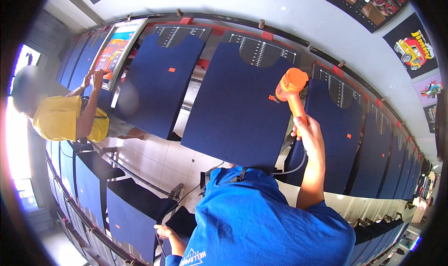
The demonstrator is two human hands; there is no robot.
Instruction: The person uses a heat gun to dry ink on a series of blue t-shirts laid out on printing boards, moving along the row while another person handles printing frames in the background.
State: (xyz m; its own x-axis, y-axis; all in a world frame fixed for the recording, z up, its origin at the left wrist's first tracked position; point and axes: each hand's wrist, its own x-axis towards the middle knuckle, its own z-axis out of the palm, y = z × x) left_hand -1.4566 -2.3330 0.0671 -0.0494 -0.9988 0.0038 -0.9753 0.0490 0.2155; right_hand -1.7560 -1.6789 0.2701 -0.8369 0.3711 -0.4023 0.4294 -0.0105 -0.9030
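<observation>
My right hand (pixel 308 133) is wrapped round the handle of an orange hair dryer (pixel 293 83). The dryer's nozzle is over a small orange print on a navy shirt panel (pixel 233 107), which lies flat on a dark board with white ruler marks. Down at the lower left, my left hand (pixel 164 231) is closed on a grey cord (pixel 174 207), beside another navy panel (pixel 135 214). A further stretch of cord shows below my right forearm.
Navy panels on boards line both long racks; one (pixel 161 79) is to the left, another (pixel 333 135) to the right. At the far left a person in a yellow shirt (pixel 60 119) grips a tool over a framed printing screen (pixel 114 51). Metal rails (pixel 135 175) cross the tiled floor (pixel 161 161).
</observation>
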